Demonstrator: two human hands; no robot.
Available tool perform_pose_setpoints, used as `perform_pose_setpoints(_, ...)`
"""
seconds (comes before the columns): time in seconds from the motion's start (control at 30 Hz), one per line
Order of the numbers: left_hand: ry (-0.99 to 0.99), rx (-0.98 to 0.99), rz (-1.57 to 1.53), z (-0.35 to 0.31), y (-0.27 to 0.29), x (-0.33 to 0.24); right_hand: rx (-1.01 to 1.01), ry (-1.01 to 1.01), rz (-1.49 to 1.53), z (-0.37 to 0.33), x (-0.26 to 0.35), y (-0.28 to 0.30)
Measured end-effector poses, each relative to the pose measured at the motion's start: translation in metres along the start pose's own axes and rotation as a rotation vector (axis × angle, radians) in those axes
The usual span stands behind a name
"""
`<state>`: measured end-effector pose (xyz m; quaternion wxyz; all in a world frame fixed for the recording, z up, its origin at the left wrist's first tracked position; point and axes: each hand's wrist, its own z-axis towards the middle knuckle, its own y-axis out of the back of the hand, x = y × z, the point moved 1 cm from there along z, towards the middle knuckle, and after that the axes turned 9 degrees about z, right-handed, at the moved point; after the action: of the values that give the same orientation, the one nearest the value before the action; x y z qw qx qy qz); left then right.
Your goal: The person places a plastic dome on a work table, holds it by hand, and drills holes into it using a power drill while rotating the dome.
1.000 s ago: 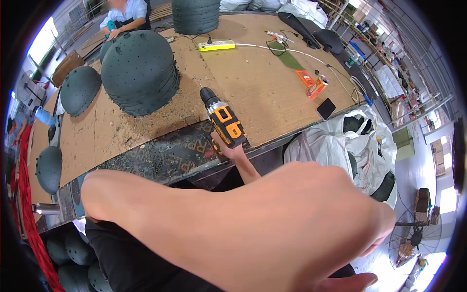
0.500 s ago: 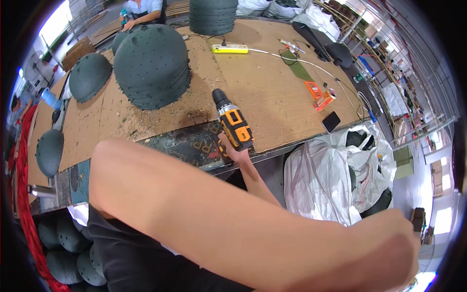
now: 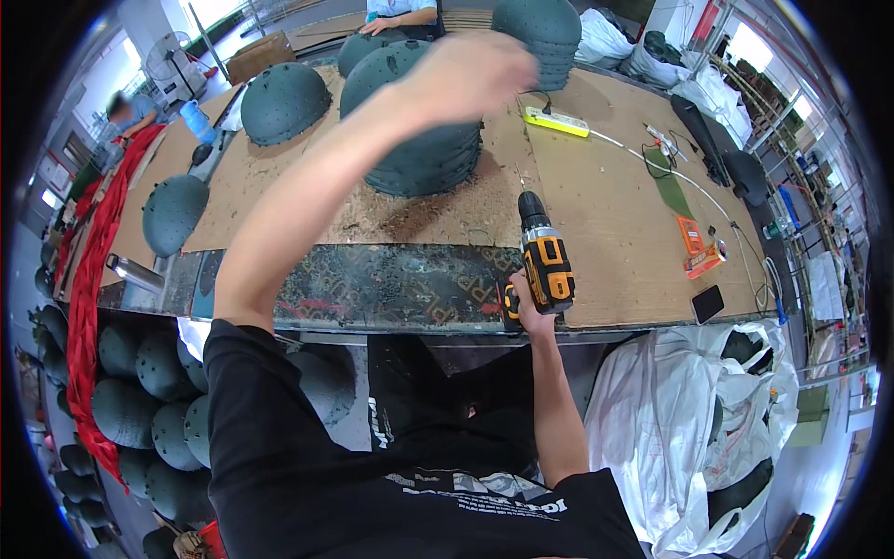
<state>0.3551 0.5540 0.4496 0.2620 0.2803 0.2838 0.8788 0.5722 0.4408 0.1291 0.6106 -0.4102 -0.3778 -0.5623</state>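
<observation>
Over near edge of bench [image 3: 400,284]: right grip [image 3: 529,306] was clamped on drill [image 3: 549,270].
Left grip [image 3: 480,76]: blurred, couldn't tell.
Bit [image 3: 522,177]: probably needed steady aim.

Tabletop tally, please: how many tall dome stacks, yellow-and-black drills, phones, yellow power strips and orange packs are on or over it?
Tall dome stacks: 2
Yellow-and-black drill: 1
Phone: 1
Yellow power strip: 1
Orange packs: 2
Total: 7
</observation>
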Motion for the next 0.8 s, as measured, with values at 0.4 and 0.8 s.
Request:
perform_pose_setpoints(0.4, 0.857, 0.43, 0.204, -0.076, -0.113, 0.184, -0.004, -0.083, -0.072, -0.002, 0.003, -0.006)
perform_pose_setpoints(0.8, 0.805, 0.389, 0.392, -0.044, -0.092, 0.206, -0.08, -0.031, -0.05, -0.007, -0.001, -0.01)
